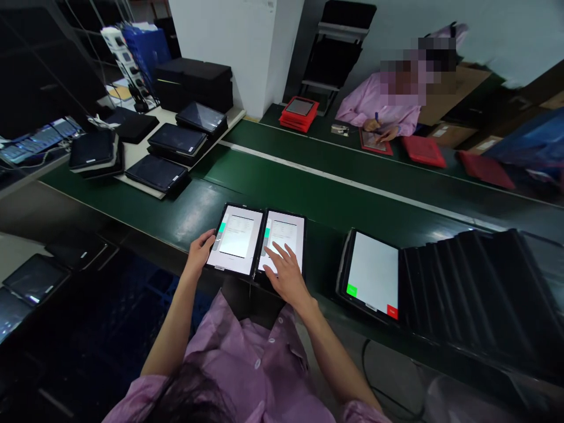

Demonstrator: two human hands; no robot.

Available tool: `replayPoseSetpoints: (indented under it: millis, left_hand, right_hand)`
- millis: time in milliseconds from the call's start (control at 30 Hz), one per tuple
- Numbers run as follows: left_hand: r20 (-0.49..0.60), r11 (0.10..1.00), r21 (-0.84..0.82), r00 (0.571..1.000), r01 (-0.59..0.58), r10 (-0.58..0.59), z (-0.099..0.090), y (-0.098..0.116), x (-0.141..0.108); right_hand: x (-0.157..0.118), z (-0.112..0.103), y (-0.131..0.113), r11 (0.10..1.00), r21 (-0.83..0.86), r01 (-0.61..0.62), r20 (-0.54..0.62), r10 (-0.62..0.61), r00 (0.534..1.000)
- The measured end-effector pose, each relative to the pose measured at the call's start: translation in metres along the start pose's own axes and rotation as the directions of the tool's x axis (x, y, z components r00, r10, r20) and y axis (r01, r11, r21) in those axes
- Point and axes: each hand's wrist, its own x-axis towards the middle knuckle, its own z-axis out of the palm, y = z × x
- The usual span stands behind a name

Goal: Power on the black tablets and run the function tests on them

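Note:
Two lit tablets lie side by side at the near edge of the green bench. Beside the left tablet (238, 238) is my left hand (202, 251), its fingers curled at the left edge and gripping it. My right hand (285, 269) hovers over or touches the screen of the right tablet (297, 235), fingers spread and holding nothing. Both screens show a white page with a grey-framed panel and a green patch at the left. Whether the right fingertips touch the glass cannot be made out.
Right of me, a tablet with green and red corners (374, 270) lies beside a row of dark tablets (480, 288). Stacked dark tablets (176, 139) stand on a board at left. Across the bench, a person (379, 97) writes near red cases (423, 151).

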Motion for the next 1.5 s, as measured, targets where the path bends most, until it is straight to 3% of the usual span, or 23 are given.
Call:
replayPoseSetpoints:
  millis: [67,133,167,233,300,367,433,500,600,867,1067,1167,1267,1367,1500]
  left_hand:
    - [0.006,0.999,-0.043,1.000,0.001,-0.001,-0.002,-0.004,0.001]
    - [0.024,0.994,-0.110,1.000,0.020,-0.017,-0.005,-0.009,0.007]
    - [0.030,0.988,-0.150,0.999,0.042,-0.038,-0.006,-0.012,0.012]
    - [0.027,0.972,-0.217,0.996,0.086,-0.082,-0.006,-0.018,0.024]
    - [-0.019,0.966,-0.241,0.995,0.095,-0.102,-0.003,-0.024,0.038]
    - [-0.074,0.971,-0.227,0.993,0.072,-0.091,0.002,-0.029,0.049]
    - [-0.096,0.979,-0.201,0.994,0.039,-0.060,0.008,-0.034,0.054]
    - [-0.115,0.986,-0.169,0.993,-0.014,-0.005,0.013,-0.037,0.054]
    - [-0.150,0.990,-0.111,0.987,-0.082,0.065,0.016,-0.039,0.047]
    - [-0.138,0.992,-0.068,0.986,-0.108,0.098,0.013,-0.037,0.042]
    - [-0.067,0.991,-0.136,0.998,-0.003,-0.006,0.013,-0.024,0.051]
    - [0.050,0.997,-0.048,0.997,-0.056,0.058,0.016,0.001,0.060]
    - [0.110,0.965,0.240,0.991,-0.105,0.081,0.024,0.031,0.064]
    - [0.157,0.858,0.484,0.981,-0.173,0.110,0.036,0.051,0.059]
    - [0.248,0.730,0.617,0.953,-0.294,0.174,0.053,0.056,0.045]
  right_hand:
    - [-0.007,-0.001,0.008,0.997,0.043,-0.063,-0.088,0.067,0.994]
    - [-0.012,-0.002,0.023,0.968,0.137,-0.208,-0.199,0.233,0.952]
    - [-0.014,-0.003,0.033,0.928,0.226,-0.298,-0.249,0.350,0.903]
    - [-0.014,-0.001,0.056,0.769,0.481,-0.422,-0.285,0.592,0.753]
    - [-0.013,0.005,0.079,0.532,0.729,-0.431,-0.198,0.767,0.610]
    - [-0.013,0.013,0.096,0.335,0.846,-0.415,-0.074,0.844,0.530]
    - [-0.016,0.023,0.106,0.258,0.861,-0.438,-0.012,0.872,0.490]
    - [-0.020,0.030,0.110,0.269,0.847,-0.459,-0.019,0.878,0.479]
    - [-0.027,0.035,0.110,0.305,0.832,-0.463,-0.047,0.871,0.488]
    - [-0.032,0.041,0.120,0.374,0.784,-0.496,-0.096,0.862,0.498]
    - [-0.025,0.024,0.112,0.427,0.747,-0.509,-0.151,0.855,0.495]
    - [-0.020,0.002,0.094,0.592,0.653,-0.473,-0.281,0.769,0.574]
    - [-0.014,-0.016,0.074,0.784,0.436,-0.441,-0.350,0.600,0.720]
    - [-0.007,-0.021,0.064,0.917,0.194,-0.349,-0.348,0.397,0.849]
    - [0.002,-0.017,0.066,0.962,0.041,-0.272,-0.325,0.270,0.906]
